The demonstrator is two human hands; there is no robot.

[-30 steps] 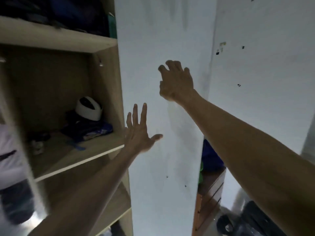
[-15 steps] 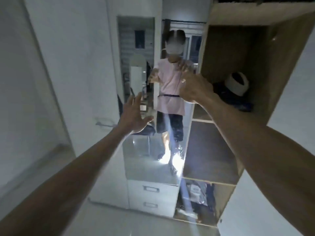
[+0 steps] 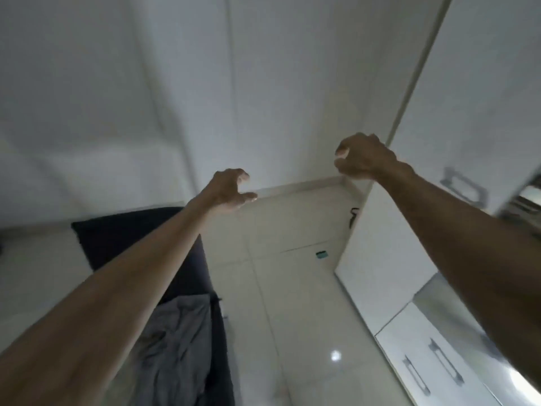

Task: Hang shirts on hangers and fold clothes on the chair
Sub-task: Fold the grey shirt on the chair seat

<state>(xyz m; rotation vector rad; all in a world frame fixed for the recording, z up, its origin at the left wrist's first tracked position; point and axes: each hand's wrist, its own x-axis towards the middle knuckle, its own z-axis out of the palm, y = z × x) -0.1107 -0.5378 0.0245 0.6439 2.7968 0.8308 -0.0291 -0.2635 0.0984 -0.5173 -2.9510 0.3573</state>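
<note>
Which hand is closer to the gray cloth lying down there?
Left. The left hand is up in the air above the gray cloth, on its side of the room. The right hand is farther off, over by the white wardrobe.

A bedroom in a home, by the look of the furnishings. White wardrobe (image 3: 483,92) along one side, with flat doors, metal handles (image 3: 461,183) and drawers (image 3: 433,364) low down. Pale glossy floor tiles (image 3: 281,288) running from the wardrobe's foot to a plain white wall (image 3: 146,83). Across the tiles from the wardrobe, a dark mattress or bed edge (image 3: 123,235) with crumpled grey clothing (image 3: 178,341) lying on it. Small teal object (image 3: 321,254) on the tiles near the wardrobe.
</note>
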